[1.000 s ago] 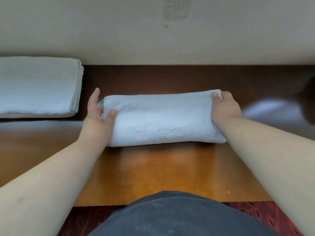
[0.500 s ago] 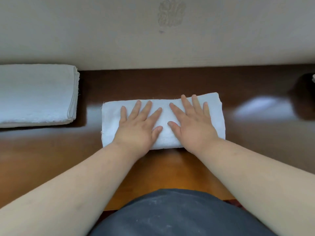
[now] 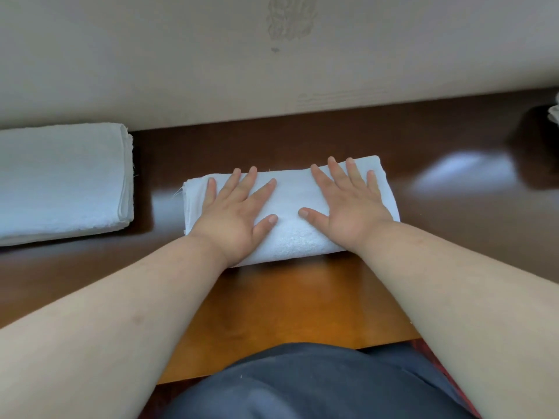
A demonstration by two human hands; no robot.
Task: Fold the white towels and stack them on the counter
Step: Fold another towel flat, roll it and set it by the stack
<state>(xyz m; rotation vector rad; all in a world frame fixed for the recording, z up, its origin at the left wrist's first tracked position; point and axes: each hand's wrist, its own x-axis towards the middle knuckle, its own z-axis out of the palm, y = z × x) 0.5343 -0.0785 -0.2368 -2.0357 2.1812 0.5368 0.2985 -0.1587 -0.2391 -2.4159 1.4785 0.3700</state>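
A folded white towel (image 3: 290, 231) lies across the middle of the wooden counter (image 3: 287, 303). My left hand (image 3: 239, 213) presses flat on its left half, fingers straight and spread. My right hand (image 3: 348, 207) presses flat on its right half in the same way. A gap of bare towel shows between the two thumbs. To the left, a stack of folded white towels (image 3: 60, 182) rests on the counter against the wall.
A beige wall (image 3: 272, 55) runs along the back of the counter. A bit of white cloth (image 3: 554, 114) shows at the far right edge. The counter's front edge lies near my dark-clothed body (image 3: 317, 385).
One second ago my hands gripped the towel's two ends. They then came flat onto its middle, and since half a second ago they have slid apart toward the ends.
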